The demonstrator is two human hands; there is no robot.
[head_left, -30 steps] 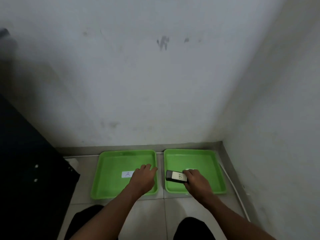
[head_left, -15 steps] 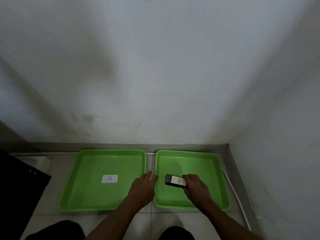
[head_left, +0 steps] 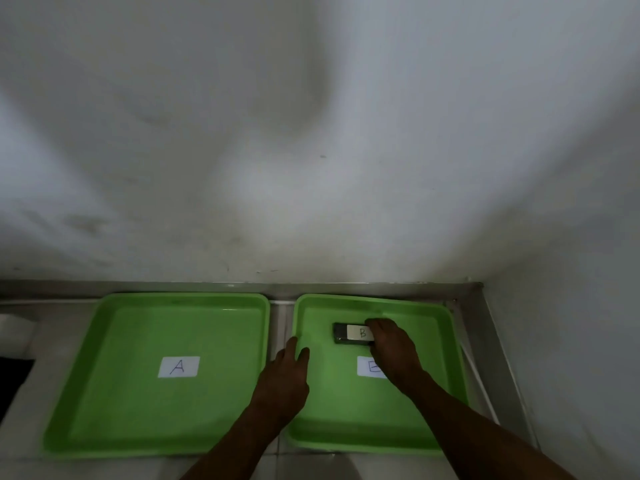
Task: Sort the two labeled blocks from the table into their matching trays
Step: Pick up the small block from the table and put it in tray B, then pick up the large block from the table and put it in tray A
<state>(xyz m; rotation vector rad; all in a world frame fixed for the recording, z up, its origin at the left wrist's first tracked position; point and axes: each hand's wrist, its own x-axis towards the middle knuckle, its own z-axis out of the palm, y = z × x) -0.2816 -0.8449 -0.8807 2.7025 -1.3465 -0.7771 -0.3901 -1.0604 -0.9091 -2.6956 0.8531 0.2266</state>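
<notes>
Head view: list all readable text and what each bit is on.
"A": handwritten on a white paper label lying on the floor of the left green tray.
"B": handwritten on a white label on the dark block, which the right hand holds inside the right green tray.
Partly hidden: the white label on the right tray's floor; the right hand covers most of its letter, so it cannot be read.

The right hand (head_left: pixel 391 348) grips the dark block labelled B (head_left: pixel 349 334) inside the right green tray (head_left: pixel 446 341), while the left hand (head_left: pixel 285 379), fingers loose, rests at that tray's left rim beside the tray marked A (head_left: pixel 104 341).
</notes>
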